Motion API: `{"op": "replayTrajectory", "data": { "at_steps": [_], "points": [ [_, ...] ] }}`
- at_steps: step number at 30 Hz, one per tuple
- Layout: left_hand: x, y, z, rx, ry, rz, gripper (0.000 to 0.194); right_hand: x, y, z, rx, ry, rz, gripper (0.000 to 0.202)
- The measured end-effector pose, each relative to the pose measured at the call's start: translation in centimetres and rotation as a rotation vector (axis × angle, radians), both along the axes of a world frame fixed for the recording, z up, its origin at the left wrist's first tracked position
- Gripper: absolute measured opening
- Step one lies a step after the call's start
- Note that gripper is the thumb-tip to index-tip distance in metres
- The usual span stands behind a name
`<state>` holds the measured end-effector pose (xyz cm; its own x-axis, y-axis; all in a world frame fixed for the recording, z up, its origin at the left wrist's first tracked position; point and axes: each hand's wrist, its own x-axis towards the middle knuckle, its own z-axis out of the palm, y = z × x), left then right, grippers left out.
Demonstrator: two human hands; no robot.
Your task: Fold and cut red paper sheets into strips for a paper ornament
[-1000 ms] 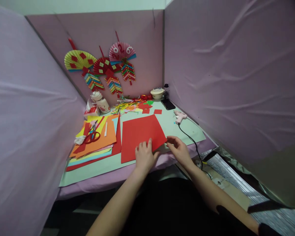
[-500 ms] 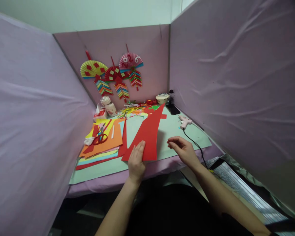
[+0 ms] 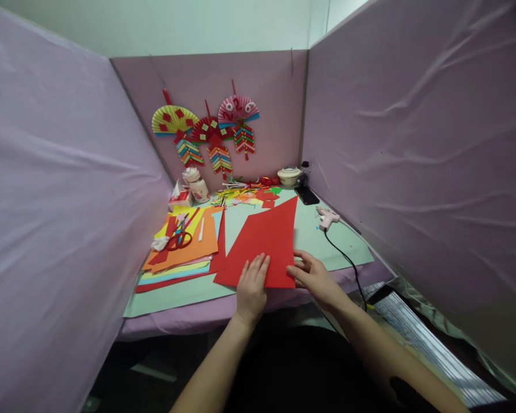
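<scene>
A large red sheet of paper (image 3: pixel 264 232) lies at the front middle of the table, its right side lifted a little. My left hand (image 3: pixel 253 287) rests on its lower part, palm down with the fingers lying flat. At the sheet's lower right edge, my right hand (image 3: pixel 316 278) has the paper between thumb and fingers; part of its fingers is behind the edge. Left of the sheet is a stack of coloured papers (image 3: pixel 206 244), with red-handled scissors (image 3: pixel 179 241) on top.
A glue gun (image 3: pixel 327 218) with a black cord lies at the right, near a phone (image 3: pixel 307 195). Paper scraps (image 3: pixel 241 196), a bottle (image 3: pixel 196 186), a tissue pack (image 3: pixel 180 198) and a lidded bowl (image 3: pixel 289 176) stand behind. Paper fans (image 3: pixel 212 129) hang on the back panel.
My right hand has moved left and taken the red sheet's edge. The sheet's right side has swung outward and lower. My left hand still rests on it. The view has shifted slightly.
</scene>
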<state>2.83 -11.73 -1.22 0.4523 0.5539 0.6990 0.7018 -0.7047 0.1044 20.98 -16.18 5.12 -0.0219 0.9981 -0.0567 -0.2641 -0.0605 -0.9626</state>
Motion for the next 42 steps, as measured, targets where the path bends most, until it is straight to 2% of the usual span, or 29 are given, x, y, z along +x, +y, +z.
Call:
{"op": "replayTrajectory", "data": {
  "at_steps": [6,8,10,12,14,15,16,17,19,22,24,26,29,32,37,39,42],
  "points": [
    [-0.9,-0.9,-0.1,-0.139,0.304,0.112,0.053,4.0,-0.7,-3.7,-0.192,0.05,-0.08,0.046],
    [-1.6,-0.6,0.1,-0.189,0.378,0.138,0.051,5.7,-0.2,-4.6,-0.242,-0.008,-0.071,0.045],
    [-1.9,-0.1,0.2,-0.254,0.443,0.161,0.05,6.9,0.7,-5.3,-0.236,-0.159,-0.106,0.049],
    [-1.6,0.6,0.5,-0.319,0.493,0.184,0.05,7.5,2.0,-5.6,-0.128,-0.438,-0.262,0.056],
    [-0.9,1.4,0.9,-0.367,0.516,0.213,0.05,7.0,3.3,-5.6,0.101,-0.78,-0.447,0.06],
    [-0.5,1.9,1.1,-0.387,0.516,0.23,0.051,6.3,4.0,-5.5,0.236,-0.931,-0.481,0.059],
    [0.0,2.4,1.3,-0.412,0.51,0.252,0.051,5.5,4.6,-5.4,0.366,-1.057,-0.456,0.056],
    [0.4,2.9,1.5,-0.44,0.5,0.277,0.052,4.5,5.1,-5.2,0.473,-1.152,-0.372,0.052],
    [0.9,3.8,1.8,-0.494,0.479,0.321,0.051,2.3,6.1,-5.1,0.598,-1.286,-0.123,0.049],
    [0.7,5.0,2.0,-0.563,0.471,0.309,0.053,-0.3,7.2,-5.6,0.609,-1.445,0.128,0.061],
    [0.2,5.3,1.9,-0.601,0.474,0.259,0.068,-0.9,7.6,-6.1,0.564,-1.501,0.212,0.073],
    [-0.4,5.3,1.5,-0.566,0.459,0.207,0.078,-0.9,7.8,-6.6,0.537,-1.521,0.257,0.083],
    [-0.7,5.0,0.7,-0.451,0.454,0.093,0.071,-0.5,7.7,-6.7,0.545,-1.533,0.288,0.093],
    [-0.6,4.9,-0.1,-0.454,0.477,0.019,0.066,-0.3,7.6,-6.6,0.571,-1.543,0.303,0.099],
    [-0.4,5.1,-0.4,-0.484,0.477,0.045,0.07,-0.2,7.7,-6.4,0.548,-1.547,0.319,0.105],
    [-0.6,4.9,0.0,-0.516,0.478,0.074,0.074,0.8,7.9,-6.4,0.488,-1.552,0.316,0.106],
    [-1.2,4.5,0.5,-0.588,0.463,0.165,0.093,3.4,8.0,-6.5,0.359,-1.581,0.268,0.105]
  ]
}}
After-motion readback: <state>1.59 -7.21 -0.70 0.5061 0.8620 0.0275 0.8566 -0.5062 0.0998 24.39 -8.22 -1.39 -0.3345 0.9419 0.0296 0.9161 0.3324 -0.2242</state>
